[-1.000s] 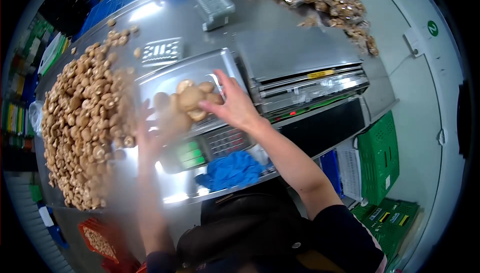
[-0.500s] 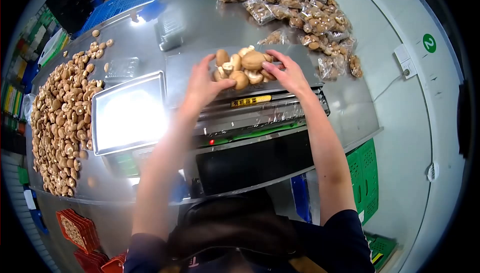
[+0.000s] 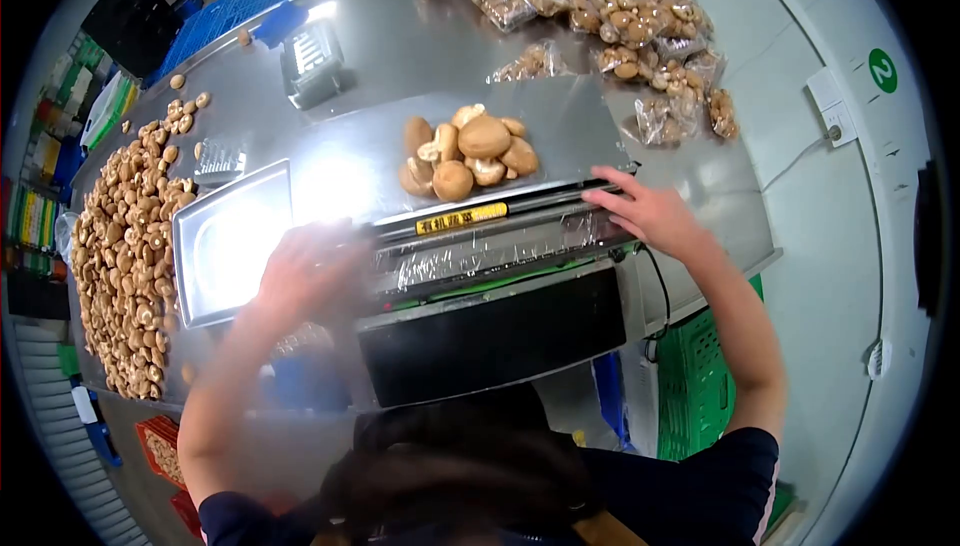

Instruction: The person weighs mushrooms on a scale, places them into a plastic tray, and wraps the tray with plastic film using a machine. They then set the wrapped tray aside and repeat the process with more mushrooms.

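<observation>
A heap of shiitake mushrooms lies on the metal plate behind the wrapping machine. My right hand is at the machine's right end, its fingers stretched out and apart, with the tips by the dark bar. My left hand is at the left end, smeared by motion, so its fingers do not show clearly. Clear plastic film lies across the machine between my hands, below a yellow label.
Loose mushrooms cover the table's left side, beside a shiny metal tray. Wrapped mushroom packs are heaped at the back right. A clear plastic tray stands behind. Green crates stand at the lower right, near the wall.
Both hands have let go of the mushrooms, leaving them on the plate. They have moved apart and toward me, to the two ends of the machine. The view has shifted slightly.
</observation>
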